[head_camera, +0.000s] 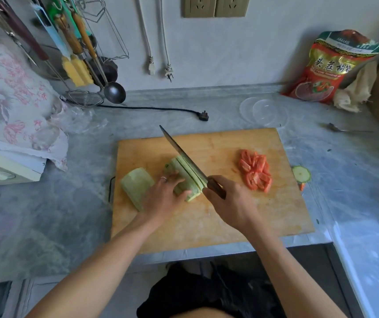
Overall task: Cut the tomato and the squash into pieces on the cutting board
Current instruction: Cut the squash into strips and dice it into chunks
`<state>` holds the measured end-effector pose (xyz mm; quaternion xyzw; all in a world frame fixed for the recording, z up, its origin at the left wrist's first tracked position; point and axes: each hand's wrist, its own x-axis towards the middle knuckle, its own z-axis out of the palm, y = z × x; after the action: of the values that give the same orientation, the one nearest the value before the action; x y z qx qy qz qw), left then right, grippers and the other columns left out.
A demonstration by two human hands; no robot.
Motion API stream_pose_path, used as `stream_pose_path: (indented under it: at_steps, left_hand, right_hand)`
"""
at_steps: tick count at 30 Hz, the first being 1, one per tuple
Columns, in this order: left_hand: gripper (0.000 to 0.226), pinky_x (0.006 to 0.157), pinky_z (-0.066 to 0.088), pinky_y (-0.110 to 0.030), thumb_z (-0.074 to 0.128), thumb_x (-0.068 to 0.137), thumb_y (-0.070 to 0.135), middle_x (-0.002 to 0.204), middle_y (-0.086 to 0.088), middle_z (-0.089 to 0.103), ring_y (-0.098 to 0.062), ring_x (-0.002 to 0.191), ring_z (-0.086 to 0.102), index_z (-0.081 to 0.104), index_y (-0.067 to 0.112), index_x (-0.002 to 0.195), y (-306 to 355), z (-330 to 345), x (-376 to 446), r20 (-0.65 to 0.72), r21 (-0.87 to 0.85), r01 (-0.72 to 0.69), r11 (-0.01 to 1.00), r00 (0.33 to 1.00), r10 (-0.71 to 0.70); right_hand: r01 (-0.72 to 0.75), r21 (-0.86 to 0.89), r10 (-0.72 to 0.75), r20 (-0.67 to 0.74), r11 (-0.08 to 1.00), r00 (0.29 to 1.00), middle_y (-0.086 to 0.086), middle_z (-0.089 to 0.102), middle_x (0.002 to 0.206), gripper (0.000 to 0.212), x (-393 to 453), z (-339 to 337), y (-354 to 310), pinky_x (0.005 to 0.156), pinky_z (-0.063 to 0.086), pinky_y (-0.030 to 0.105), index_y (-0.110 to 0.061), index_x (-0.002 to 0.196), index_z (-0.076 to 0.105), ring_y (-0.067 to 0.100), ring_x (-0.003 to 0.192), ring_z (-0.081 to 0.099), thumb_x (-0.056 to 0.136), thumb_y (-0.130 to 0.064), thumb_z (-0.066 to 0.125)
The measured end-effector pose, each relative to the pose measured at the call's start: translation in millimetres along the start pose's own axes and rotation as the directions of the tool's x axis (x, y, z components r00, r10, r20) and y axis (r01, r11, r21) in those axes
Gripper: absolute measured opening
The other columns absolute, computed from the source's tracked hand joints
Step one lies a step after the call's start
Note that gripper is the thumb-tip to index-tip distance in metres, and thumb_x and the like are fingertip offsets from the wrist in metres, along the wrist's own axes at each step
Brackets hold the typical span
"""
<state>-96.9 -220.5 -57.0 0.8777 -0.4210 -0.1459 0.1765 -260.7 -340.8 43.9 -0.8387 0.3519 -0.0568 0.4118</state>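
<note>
A wooden cutting board [218,226] lies on the grey counter. A pale green squash half [181,173] lies flat near the board's middle, with lengthwise cuts along its right side. My left hand [163,196] holds it down, fingers curled over it. My right hand [230,198] grips the brown handle of a long knife [181,152], whose blade runs along the squash's right edge. A second squash half [137,187] lies at the board's left. Red tomato pieces [255,171] are piled on the board's right part.
A round squash slice [301,173] lies on the counter just off the board's right edge. Clear plastic lids [263,112] and a red food bag [330,67] sit behind. A black cord with plug [203,115] runs behind the board. Utensils [76,42] hang at the back left.
</note>
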Motion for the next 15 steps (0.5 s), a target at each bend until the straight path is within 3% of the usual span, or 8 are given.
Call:
stream_pose_path:
  at_steps: [5, 12, 15]
  left_hand:
    - [0.044, 0.082, 0.053, -0.035, 0.066, 0.089, 0.049, 0.150, 0.004, 0.048, -0.027, 0.117, 0.060, 0.066, 0.022, 0.124, 0.9, 9.3, -0.6, -0.046, -0.051, -0.027, 0.998, 0.999, 0.025]
    - [0.058, 0.062, 0.058, -0.035, 0.043, 0.087, 0.061, 0.141, -0.001, 0.057, -0.028, 0.097, 0.071, 0.070, 0.020, 0.118, 0.7, 12.5, -5.7, -0.122, -0.068, -0.063, 0.996, 0.991, 0.054]
    - [0.053, 0.068, 0.055, -0.033, 0.043, 0.089, 0.059, 0.142, 0.004, 0.057, -0.025, 0.103, 0.068, 0.067, 0.023, 0.120, 6.1, 13.5, -9.9, -0.116, -0.097, -0.056, 0.994, 0.992, 0.045]
  right_hand:
    - [-0.044, 0.014, 0.043, 0.018, 0.999, 0.999, -0.001, 0.062, 0.072, 0.020, -19.5, 10.9, -5.9, 0.052, 0.039, 0.017, -0.020, 0.108, 0.064, 0.015, 0.062, 0.055, 0.097, -0.036, 0.058]
    - [-0.072, 0.024, 0.069, 0.121, 0.997, 0.990, 0.008, 0.064, 0.073, 0.034, -25.8, 6.4, -11.3, 0.050, 0.036, 0.030, -0.016, 0.101, 0.064, 0.018, 0.056, 0.052, 0.103, -0.043, 0.043]
    - [-0.061, -0.019, 0.063, 0.148, 0.998, 0.987, 0.001, 0.060, 0.069, 0.033, -28.3, 3.3, -8.5, 0.050, 0.036, 0.031, -0.018, 0.101, 0.062, 0.017, 0.056, 0.052, 0.103, -0.043, 0.040]
